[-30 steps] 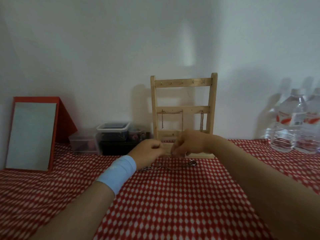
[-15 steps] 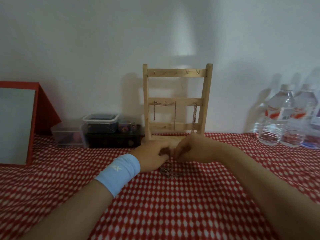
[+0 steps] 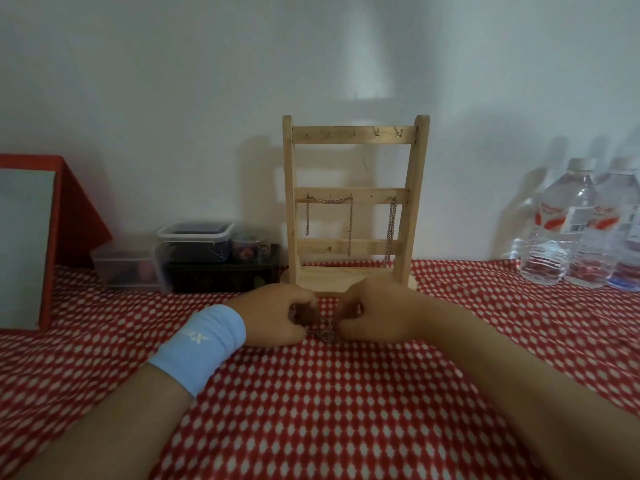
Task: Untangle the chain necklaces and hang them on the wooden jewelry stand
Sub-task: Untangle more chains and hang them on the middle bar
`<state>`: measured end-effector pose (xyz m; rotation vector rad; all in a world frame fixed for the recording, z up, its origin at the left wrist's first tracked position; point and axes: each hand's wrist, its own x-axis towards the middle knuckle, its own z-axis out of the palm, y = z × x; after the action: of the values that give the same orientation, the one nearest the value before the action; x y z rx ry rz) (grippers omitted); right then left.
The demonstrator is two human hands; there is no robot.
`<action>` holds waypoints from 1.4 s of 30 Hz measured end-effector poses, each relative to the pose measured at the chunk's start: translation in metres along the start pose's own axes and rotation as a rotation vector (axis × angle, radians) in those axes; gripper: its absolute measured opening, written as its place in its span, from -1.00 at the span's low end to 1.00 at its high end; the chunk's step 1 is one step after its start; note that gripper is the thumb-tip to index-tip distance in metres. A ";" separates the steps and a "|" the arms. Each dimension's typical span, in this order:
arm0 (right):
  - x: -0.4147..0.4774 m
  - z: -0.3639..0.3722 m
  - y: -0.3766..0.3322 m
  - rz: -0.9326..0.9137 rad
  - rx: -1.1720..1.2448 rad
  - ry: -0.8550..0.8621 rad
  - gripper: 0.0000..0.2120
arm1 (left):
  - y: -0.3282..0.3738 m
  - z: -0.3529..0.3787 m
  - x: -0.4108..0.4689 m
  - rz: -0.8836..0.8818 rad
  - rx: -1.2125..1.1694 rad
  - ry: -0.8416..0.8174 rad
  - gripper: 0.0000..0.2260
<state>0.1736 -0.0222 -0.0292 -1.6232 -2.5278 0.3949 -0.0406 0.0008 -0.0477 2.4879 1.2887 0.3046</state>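
A wooden jewelry stand (image 3: 353, 206) stands upright against the wall, with hooks on three bars. One chain (image 3: 329, 216) hangs draped across two middle-bar hooks, and another chain (image 3: 391, 230) hangs at the right. On the cloth just in front of the stand lies a small tangled bunch of chain necklaces (image 3: 323, 332). My left hand (image 3: 277, 317), with a blue wristband, and my right hand (image 3: 374, 313) pinch this bunch from either side. Most of the tangle is hidden by my fingers.
A red-and-white patterned cloth (image 3: 311, 410) covers the table. Left of the stand sit clear plastic boxes (image 3: 194, 240) on a dark box (image 3: 221, 275), and a red-framed mirror (image 3: 27, 244). Water bottles (image 3: 571, 226) stand at the right.
The chain, stretched between my hands a second ago, is now gathered into a small bunch on the cloth. Both hands have lowered toward the table and the view has shifted closer to the stand.
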 end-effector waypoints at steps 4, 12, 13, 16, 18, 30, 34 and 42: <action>0.008 0.011 0.002 -0.068 0.084 -0.026 -0.94 | -0.002 0.005 0.000 0.052 0.052 0.076 -0.93; 0.007 0.009 0.020 -0.099 0.716 0.070 -0.84 | 0.004 0.023 0.005 -0.007 -0.437 0.219 -0.91; 0.006 0.010 0.021 -0.099 0.764 0.069 -0.83 | 0.006 0.025 0.006 -0.004 -0.440 0.173 -0.84; 0.006 0.011 0.023 -0.075 0.799 0.064 -0.80 | 0.013 0.030 0.007 -0.011 -0.319 0.154 -0.87; 0.007 0.011 0.027 -0.059 0.759 0.076 -0.81 | 0.014 0.027 0.008 -0.034 -0.381 0.166 -0.86; 0.009 0.011 0.029 -0.056 0.614 0.196 -0.90 | 0.003 0.004 0.000 -0.137 -0.325 0.227 -0.92; 0.009 0.010 0.028 0.027 0.502 0.230 -0.81 | 0.001 0.007 0.001 -0.067 -0.302 0.288 -0.89; 0.010 0.010 0.018 0.095 0.514 0.229 -0.61 | -0.001 0.000 -0.001 -0.061 -0.250 0.430 -0.83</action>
<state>0.1829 -0.0073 -0.0448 -1.4844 -1.9736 0.7470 -0.0416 0.0007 -0.0478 2.2376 1.3756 0.9645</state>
